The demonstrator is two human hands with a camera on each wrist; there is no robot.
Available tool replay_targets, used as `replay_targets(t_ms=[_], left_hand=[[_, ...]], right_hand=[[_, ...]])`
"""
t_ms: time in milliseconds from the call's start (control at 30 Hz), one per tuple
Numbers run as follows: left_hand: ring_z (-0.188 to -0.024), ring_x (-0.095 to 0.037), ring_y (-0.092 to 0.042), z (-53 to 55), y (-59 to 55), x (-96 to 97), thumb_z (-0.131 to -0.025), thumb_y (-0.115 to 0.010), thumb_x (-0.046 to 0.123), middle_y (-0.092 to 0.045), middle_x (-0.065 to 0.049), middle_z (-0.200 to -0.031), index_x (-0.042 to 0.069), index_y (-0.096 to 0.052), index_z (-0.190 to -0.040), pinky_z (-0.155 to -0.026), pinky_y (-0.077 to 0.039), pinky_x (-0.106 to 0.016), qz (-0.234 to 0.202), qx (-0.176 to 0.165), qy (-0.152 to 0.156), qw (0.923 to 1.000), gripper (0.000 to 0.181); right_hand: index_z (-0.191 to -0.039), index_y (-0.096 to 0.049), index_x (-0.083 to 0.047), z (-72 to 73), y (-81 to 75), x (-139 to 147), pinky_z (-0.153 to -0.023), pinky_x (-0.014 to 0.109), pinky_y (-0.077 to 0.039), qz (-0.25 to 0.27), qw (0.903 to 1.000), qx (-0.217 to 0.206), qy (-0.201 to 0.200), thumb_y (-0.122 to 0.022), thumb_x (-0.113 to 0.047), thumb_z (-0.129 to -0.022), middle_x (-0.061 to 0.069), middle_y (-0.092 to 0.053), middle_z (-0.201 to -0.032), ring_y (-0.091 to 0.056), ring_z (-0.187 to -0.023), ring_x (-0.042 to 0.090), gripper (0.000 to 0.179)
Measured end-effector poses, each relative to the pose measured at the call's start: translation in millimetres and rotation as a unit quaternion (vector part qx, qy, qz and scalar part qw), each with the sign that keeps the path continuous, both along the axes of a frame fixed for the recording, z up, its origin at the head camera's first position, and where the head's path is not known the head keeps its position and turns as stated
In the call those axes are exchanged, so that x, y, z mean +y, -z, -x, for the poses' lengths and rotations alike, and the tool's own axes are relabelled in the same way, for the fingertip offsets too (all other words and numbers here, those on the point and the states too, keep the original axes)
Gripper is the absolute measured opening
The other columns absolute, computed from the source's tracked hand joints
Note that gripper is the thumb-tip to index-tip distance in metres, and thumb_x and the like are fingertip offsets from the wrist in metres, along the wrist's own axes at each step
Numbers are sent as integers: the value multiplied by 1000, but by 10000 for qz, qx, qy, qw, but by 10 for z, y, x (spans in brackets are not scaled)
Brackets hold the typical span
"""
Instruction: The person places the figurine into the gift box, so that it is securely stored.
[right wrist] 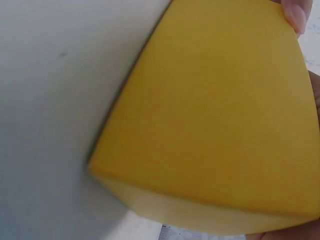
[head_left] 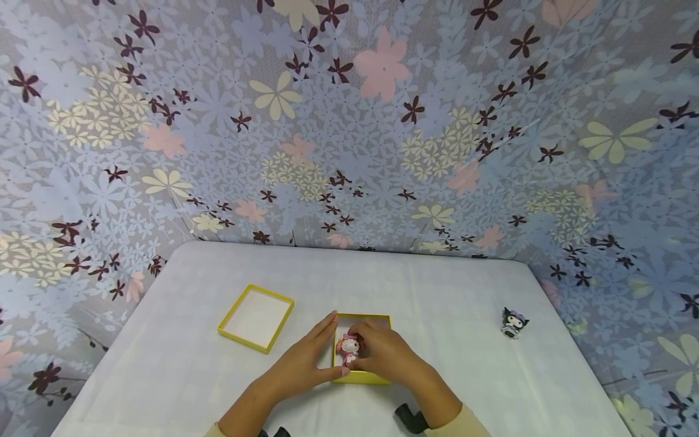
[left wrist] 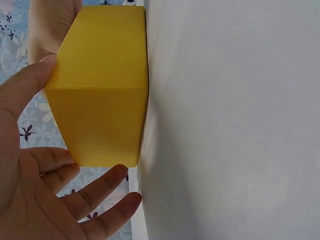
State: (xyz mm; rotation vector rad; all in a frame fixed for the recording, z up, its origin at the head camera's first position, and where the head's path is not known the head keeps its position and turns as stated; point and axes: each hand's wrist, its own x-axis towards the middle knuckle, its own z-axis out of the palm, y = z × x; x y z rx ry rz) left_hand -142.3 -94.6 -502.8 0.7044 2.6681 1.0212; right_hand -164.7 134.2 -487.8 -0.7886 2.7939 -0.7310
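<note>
A yellow open-topped box (head_left: pixel 363 377) stands on the white-covered table, near its front. Inside the opening, a small pink and white figurine (head_left: pixel 349 346) is upright, held by the fingers and thumb of my right hand (head_left: pixel 390 355). My left hand (head_left: pixel 303 364) spans the left side of the box, thumb at the near corner and fingertips toward the far one. Seen in the left wrist view, the thumb touches the box's (left wrist: pixel 97 125) rim while two fingers are spread off it. The right wrist view is mostly filled by a yellow side wall (right wrist: pixel 210 110); the figurine is hidden there.
To the left lies a shallow yellow-rimmed lid (head_left: pixel 255 318), its white inside facing up. A black, white and purple figurine (head_left: pixel 512 323) sits at the table's right. Behind the table (head_left: pixel 448 303) hangs flowered fabric (head_left: pixel 327 121). A black device (head_left: pixel 409 419) is by my right wrist.
</note>
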Motion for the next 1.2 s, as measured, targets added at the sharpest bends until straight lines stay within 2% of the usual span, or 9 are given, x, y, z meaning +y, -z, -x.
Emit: replay_targets(t_ms=[467,667,833,933,1200], left_hand=[[-154,-24,-28,-18,-7,7,-88,-66,65,-7,15,-171,16,-21,-163,-120,-37,-52,-67,26,-57,10000,99],[-154,-24,-29,-21,-10,13,-89,-68,62,-8,15,-171,17,-21,-163,-119,-37,-54,-110,-39,-88,9999,98],[-155,-23,-28,-14,1,5,-88,-65,67,-8,15,-171,17,-21,-163,-120,-36,-53,-63,-48,-77,9999,100],[-155,-23,-28,-11,0,3,-88,-64,69,-8,14,-171,17,-21,-163,-120,-36,-53,-24,-34,-68,10000,101],[-154,-25,-29,2,11,12,-87,-64,69,-12,6,-172,15,-22,-162,-120,-36,-52,29,29,-76,10000,101]], right_hand=[[-125,-62,-15,24,-51,-37,-75,25,-52,-379,9992,-4,-105,-85,-40,-80,-7,-61,-109,-54,-83,2,56],[-126,-62,-16,28,-43,-34,-81,28,-55,-389,9991,-188,-49,-86,-40,-80,-5,-61,-114,-56,-88,4,57],[-133,-59,-14,25,-73,16,-92,36,-58,141,9985,-537,-30,-83,-42,-83,-1,-60,-127,-65,-107,14,62],[-135,-59,-15,19,-90,61,-94,41,-58,553,9963,-652,107,-81,-41,-85,0,-61,-126,-64,-113,20,60],[-131,-62,-16,7,-76,160,-96,39,-56,1268,9909,-226,401,-80,-35,-87,3,-63,-123,-62,-111,16,52]])
